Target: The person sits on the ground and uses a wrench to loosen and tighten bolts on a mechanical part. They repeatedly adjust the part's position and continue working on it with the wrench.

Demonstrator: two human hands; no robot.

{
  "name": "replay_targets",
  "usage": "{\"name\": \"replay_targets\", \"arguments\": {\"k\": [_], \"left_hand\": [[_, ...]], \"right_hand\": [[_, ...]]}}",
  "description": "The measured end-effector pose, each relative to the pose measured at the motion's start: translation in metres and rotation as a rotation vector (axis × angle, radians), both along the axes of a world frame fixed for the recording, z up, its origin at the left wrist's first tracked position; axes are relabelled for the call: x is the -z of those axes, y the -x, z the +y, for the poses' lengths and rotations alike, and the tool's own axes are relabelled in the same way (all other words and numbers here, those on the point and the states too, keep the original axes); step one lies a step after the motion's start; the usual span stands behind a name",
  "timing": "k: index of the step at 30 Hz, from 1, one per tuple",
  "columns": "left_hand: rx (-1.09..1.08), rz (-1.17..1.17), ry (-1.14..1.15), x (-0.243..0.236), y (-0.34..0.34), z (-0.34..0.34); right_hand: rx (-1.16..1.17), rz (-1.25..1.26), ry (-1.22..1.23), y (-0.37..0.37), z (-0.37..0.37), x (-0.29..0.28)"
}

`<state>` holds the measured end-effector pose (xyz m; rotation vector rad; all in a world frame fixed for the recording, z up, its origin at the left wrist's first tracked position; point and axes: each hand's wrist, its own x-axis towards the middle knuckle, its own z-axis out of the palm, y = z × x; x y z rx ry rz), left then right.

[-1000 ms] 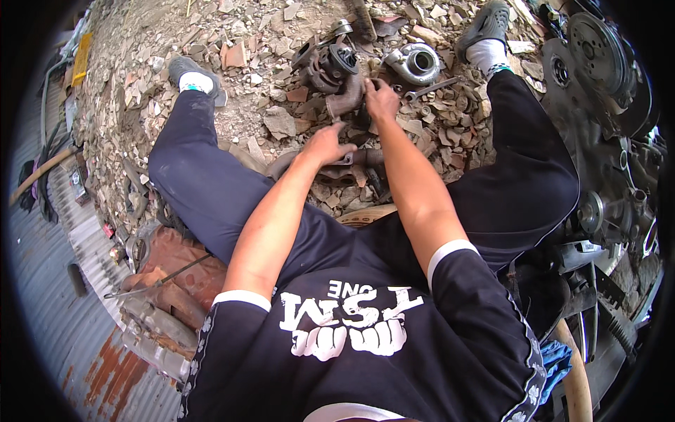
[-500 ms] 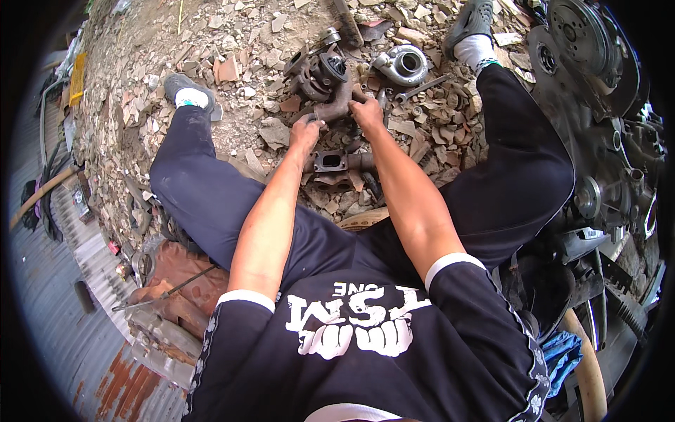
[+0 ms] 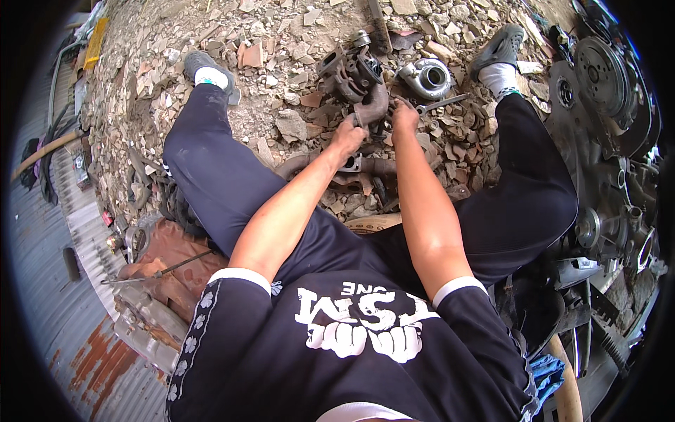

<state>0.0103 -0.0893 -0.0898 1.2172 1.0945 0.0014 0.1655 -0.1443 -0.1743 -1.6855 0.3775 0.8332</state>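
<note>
On the rubble between my feet lies a rusty turbocharger part [image 3: 351,76] with a curved outlet pipe [image 3: 374,105]. My left hand [image 3: 347,135] is closed round the lower end of that pipe. Just right of the pipe, my right hand [image 3: 405,117] has its fingers curled down; what they hold, if anything, is hidden. Beside its fingertips lies a wrench [image 3: 444,103], its near end almost touching the hand. A silver snail-shaped compressor housing [image 3: 415,73] rests beyond the wrench. Nearer to me, a rusty manifold [image 3: 380,167] with a square-holed flange sits partly behind my left wrist.
Broken stones and tile pieces [image 3: 292,125] cover the ground. Greasy metal engine parts [image 3: 598,77] are heaped on the right. Corrugated metal sheets [image 3: 53,232] and a brown cover [image 3: 169,257] lie at left. A flat metal bar [image 3: 380,28] lies at the far side.
My right hand has left the pipe and moved right, close to the wrench. My left hand stays on the pipe's end. The whole view has shifted slightly.
</note>
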Motion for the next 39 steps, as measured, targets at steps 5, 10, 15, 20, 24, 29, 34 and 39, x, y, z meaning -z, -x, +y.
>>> {"name": "replay_targets", "arguments": {"k": [5, 10, 15, 20, 24, 29, 34, 39], "left_hand": [[0.026, -0.176, 0.058, 0.003, -0.003, -0.008], [0.201, -0.078, -0.074, 0.006, 0.009, -0.002], [0.621, 0.355, -0.299, -0.040, -0.004, 0.009], [0.475, 0.382, -0.488, -0.134, 0.011, 0.069], [0.414, 0.362, -0.561, -0.229, 0.024, 0.150], [0.257, 0.312, -1.111, -0.213, 0.057, 0.230], [0.248, 0.443, -0.972, -0.184, 0.027, 0.240], [-0.007, 0.515, -0.340, -0.128, 0.027, 0.224]], "right_hand": [[0.068, 0.085, -0.027, -0.013, -0.002, -0.042], [-0.097, -0.089, -0.005, -0.008, 0.005, -0.028], [-0.232, -0.280, 0.140, -0.016, 0.004, -0.006], [-0.241, -0.446, 0.225, -0.005, 0.030, -0.060], [-0.275, -0.667, 0.045, -0.009, 0.073, -0.093], [-0.467, -0.942, 0.023, 0.018, 0.127, -0.141], [-0.715, -0.833, -0.116, 0.009, 0.201, -0.144], [-1.123, -0.980, 0.248, -0.049, 0.318, -0.078]]}}
